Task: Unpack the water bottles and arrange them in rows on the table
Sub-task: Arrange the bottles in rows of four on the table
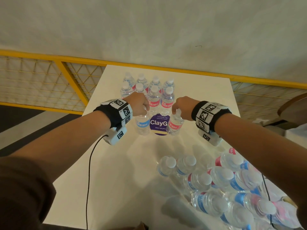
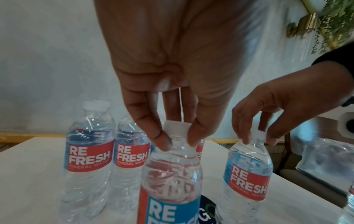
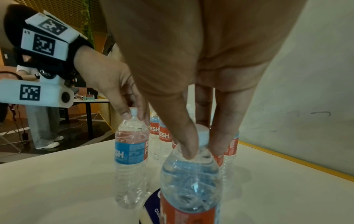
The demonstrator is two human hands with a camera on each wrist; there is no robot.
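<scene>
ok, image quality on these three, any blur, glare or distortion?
Head view: the far bottle rows are soft, the yellow railing bows from the wide lens, and glare washes the white table. Left wrist view: the left hand is blurred close-up. Right wrist view: dim, with the right hand shadowed.

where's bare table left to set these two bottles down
Bare patches: the table strip left of the ClayGo sticker, and the strip right of the right hand. Crowded: the two back rows and the near-right pack.
</scene>
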